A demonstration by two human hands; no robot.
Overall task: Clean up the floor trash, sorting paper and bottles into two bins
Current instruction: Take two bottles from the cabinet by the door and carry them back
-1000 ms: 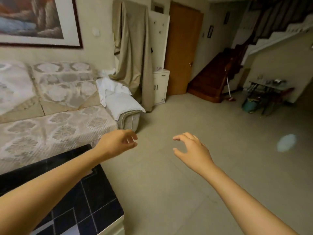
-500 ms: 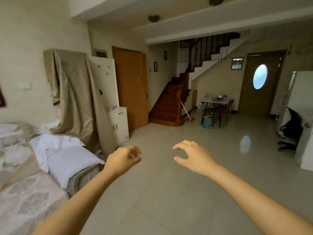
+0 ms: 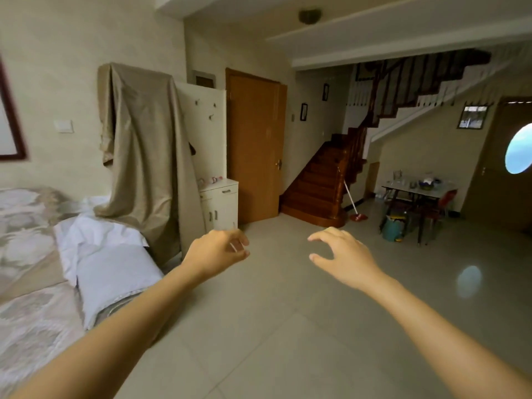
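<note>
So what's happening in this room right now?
A person stands in a living room with both arms held out over the tiled floor. The left hand and the right hand hold nothing, fingers loosely curled. No paper, bottles or bins show here, so no trash is being handled.

— Any writing you can make out anywhere?

— None. The framed pictures on the far wall (image 3: 303,112) are too small and dark to show any lettering.

— What about the white cabinet (image 3: 220,203)?

— A few small things lie on top of it with a touch of red, but they are blurred; no word or number is legible.

— The items on the desk (image 3: 418,190) by the stairs?

— Too far off and too soft to tell any label or brand.
</note>
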